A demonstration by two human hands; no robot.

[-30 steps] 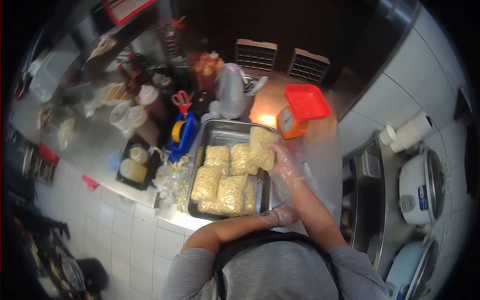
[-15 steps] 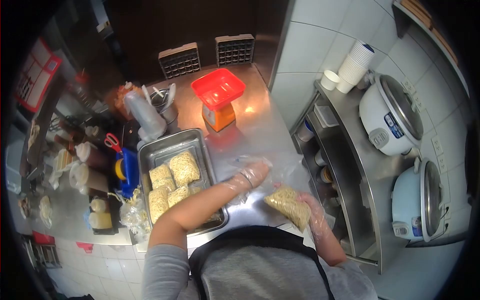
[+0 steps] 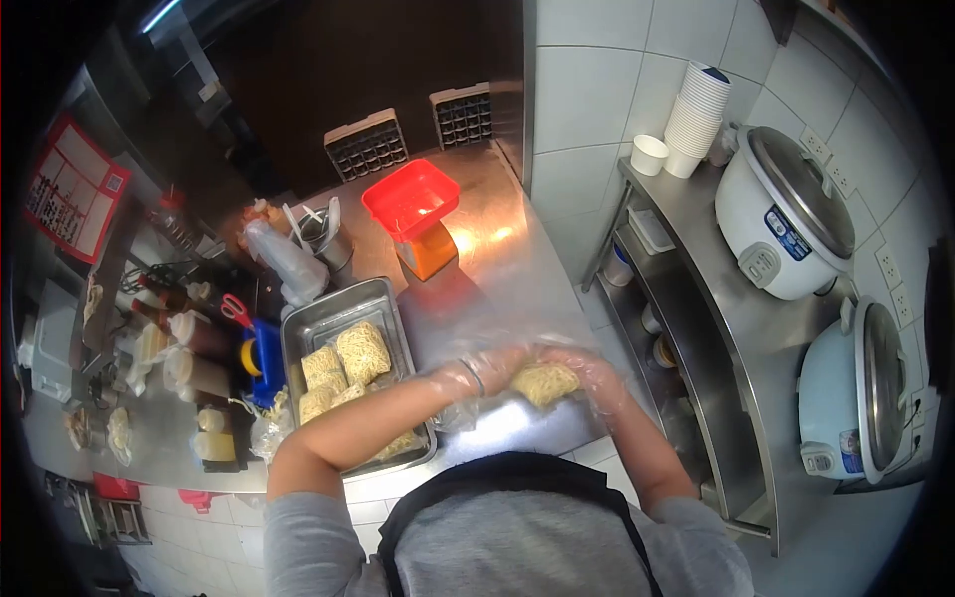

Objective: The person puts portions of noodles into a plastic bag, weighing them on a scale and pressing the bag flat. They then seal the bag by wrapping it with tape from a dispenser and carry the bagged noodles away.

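Both my hands wear clear plastic gloves and are close together over the steel counter. My right hand (image 3: 587, 375) is closed on a clear bag of noodles (image 3: 544, 384), at the bag's upper right. Reaching in from the left, my left hand (image 3: 500, 368) is at the bag's upper left; its fingers are blurred by the glove and plastic. To the left of my hands, a metal tray (image 3: 406, 333) holds several bagged noodle portions (image 3: 362, 352), partly covered by my left forearm. An orange scale (image 3: 430, 251) with a red pan (image 3: 411, 199) stands beyond.
Red scissors (image 3: 236, 310), a blue tape dispenser (image 3: 266, 360) and sauce bottles (image 3: 189, 370) are left of the tray. A metal container (image 3: 328, 239) holds utensils. On the right shelf (image 3: 686, 239) are stacked white cups (image 3: 693, 119) and two rice cookers (image 3: 786, 214).
My two hands have come together. The noodle bag has moved up and left with my right hand and now hangs between the hands. The camera view has shifted slightly.
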